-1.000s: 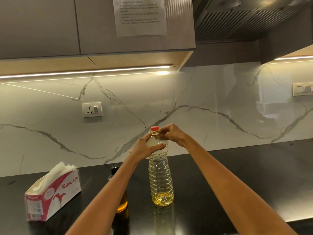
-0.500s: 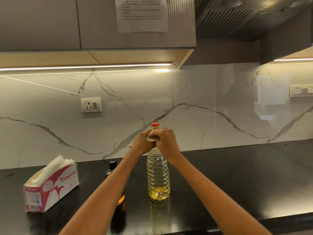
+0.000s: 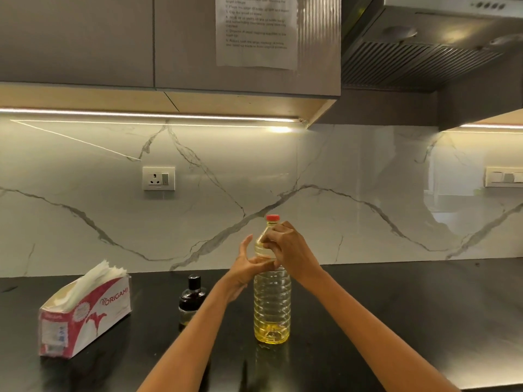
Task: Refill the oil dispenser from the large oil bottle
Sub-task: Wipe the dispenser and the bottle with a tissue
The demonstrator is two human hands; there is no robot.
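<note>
Standing upright on the black desk [image 3: 396,321], the large oil bottle [image 3: 272,304] holds yellow oil only near its bottom and wears a red cap [image 3: 272,217]. The right hand [image 3: 291,250] wraps the bottle's shoulder just below the cap, its fingers [image 3: 268,236] curled round the clear plastic and holding it. The left hand [image 3: 246,267] sits beside the bottle on its left; its fingers are spread and mostly straight, with one fingertip raised beside the neck and the thumb reaching across toward the bottle's front under the right hand. Whether the thumb presses the plastic cannot be told.

The small dark oil dispenser [image 3: 192,299] with a black top stands on the desk just left of the large bottle, partly behind the left forearm and apart from both hands. Farther left lies a red and white tissue box [image 3: 85,312] with tissues sticking out. A white wall socket [image 3: 158,178] is on the marble wall behind.
</note>
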